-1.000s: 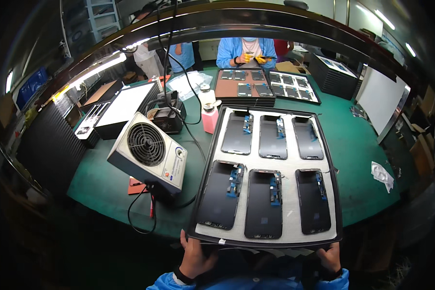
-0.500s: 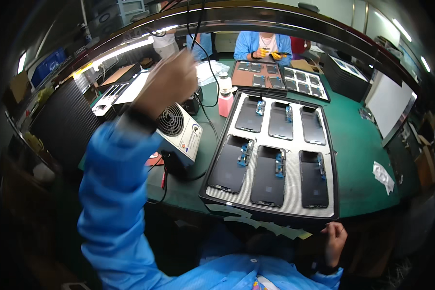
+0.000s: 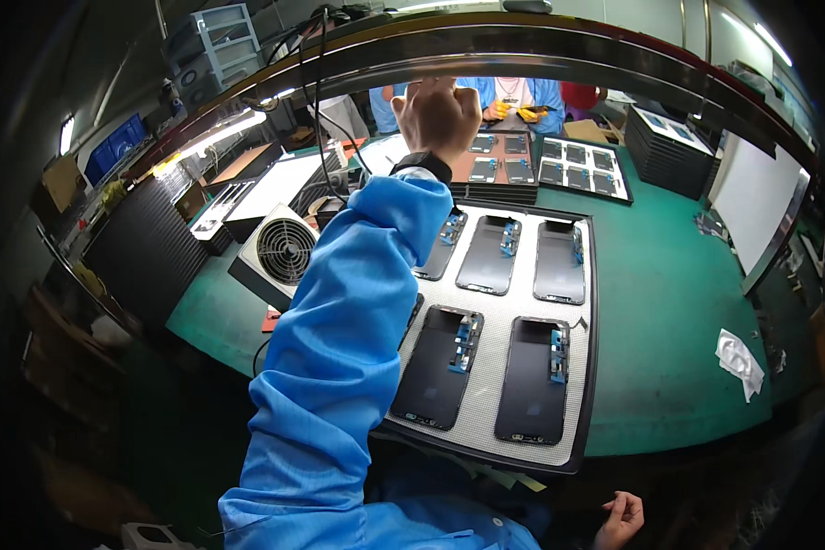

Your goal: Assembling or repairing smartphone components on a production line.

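Observation:
My left hand (image 3: 440,119) is raised at the far side, in front of the metal crossbar, its back toward me and its fingers curled. Whatever the fingers hold is hidden. My left arm spans the left side of a black tray (image 3: 590,367) with a white ribbed liner. Several dark phone screens lie in it, such as one phone screen (image 3: 533,385) at the near right, with blue-and-silver flex parts at their upper edges. The arm hides part of the left column. My right hand (image 3: 621,521) hangs below the table's front edge, loosely closed, with nothing visible in it.
A desktop fan unit (image 3: 284,249) stands left of the tray. The metal crossbar (image 3: 541,57) spans overhead, with black cables (image 3: 319,119) hanging from it. Behind are another tray of screens (image 3: 625,174) and a person's yellow-gloved hands (image 3: 497,110). Crumpled white paper (image 3: 739,365) lies at right.
My left hand has swung right and farther forward, from over the fan to the crossbar. The view has shifted, my left arm now covers part of the tray, and the pink bottle is hidden.

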Available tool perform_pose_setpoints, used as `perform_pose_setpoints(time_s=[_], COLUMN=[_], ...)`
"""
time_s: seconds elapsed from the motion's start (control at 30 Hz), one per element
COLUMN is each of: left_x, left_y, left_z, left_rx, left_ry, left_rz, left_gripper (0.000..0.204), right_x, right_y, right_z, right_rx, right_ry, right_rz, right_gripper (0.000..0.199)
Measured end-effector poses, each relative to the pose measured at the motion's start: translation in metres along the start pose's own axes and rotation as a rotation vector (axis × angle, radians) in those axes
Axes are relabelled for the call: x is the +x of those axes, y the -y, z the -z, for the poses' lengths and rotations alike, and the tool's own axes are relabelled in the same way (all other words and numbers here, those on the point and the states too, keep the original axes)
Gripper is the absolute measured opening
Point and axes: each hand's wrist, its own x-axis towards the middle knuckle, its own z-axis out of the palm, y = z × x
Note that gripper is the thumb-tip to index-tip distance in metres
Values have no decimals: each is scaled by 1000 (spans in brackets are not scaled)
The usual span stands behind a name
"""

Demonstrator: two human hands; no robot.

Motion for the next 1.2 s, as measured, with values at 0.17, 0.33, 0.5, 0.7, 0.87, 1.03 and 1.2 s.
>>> perform_pose_setpoints(time_s=[0.17, 0.33, 0.5, 0.7, 0.87, 1.03, 1.2], left_x=[-20, -35, -23, -5, -23, -39, -46], left_y=[7, 13, -2, 39, 0, -6, 3], left_z=[-18, -13, -7, 17, 2, -4, -8], left_rx=[152, 118, 9, 32, 71, -78, -33], left_ry=[-12, -20, 124, 164, 172, 145, 145], left_rz=[-11, -18, -36, -17, 124, 174, 110], left_gripper=[22, 19, 21, 20, 29, 34, 32], right_x=[28, 121, 211, 271, 279, 274, 277], right_y=[36, 63, 164, 316, 327, 314, 303], right_z=[30, 69, 26, -136, -234, -276, -284], right_rx=[-373, -386, -474, -499, -591, -644, -693], right_ry=[-161, -293, -281, -198, -456, -435, -434], right_rz=[404, 751, 779, 1180, 1356, 1278, 1262], right_gripper=[19, 18, 23, 26, 22, 18, 18])
